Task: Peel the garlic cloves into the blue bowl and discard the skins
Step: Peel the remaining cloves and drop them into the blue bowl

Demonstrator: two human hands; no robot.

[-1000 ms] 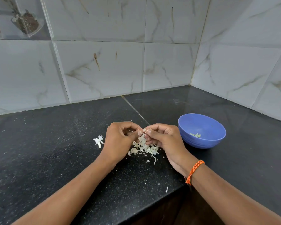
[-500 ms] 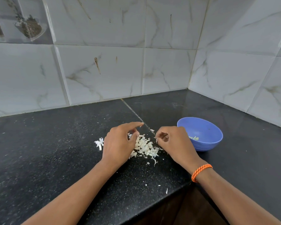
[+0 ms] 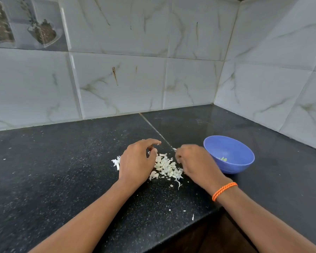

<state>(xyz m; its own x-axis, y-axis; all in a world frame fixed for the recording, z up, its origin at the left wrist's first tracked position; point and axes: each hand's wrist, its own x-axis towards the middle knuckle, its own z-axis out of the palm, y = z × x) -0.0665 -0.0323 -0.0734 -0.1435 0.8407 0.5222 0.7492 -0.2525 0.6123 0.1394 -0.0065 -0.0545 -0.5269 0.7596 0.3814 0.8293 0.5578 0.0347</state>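
Garlic skins (image 3: pixel 165 167) between hands, blue bowl (image 3: pixel 232 155) rightward

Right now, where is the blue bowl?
In the head view, the blue bowl sits on the black counter right of centre, just beyond the right hand, near the tiled corner.

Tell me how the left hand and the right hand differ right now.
The left hand has its index finger stretched forward and the rest loosely curved; the right hand is curled tight, as if pinching, though what it holds is hidden. The right wrist carries an orange band; the left wrist is bare. The right hand sits next to the blue bowl; the left is farther from it. Both flank the pile of garlic skins on the black counter.
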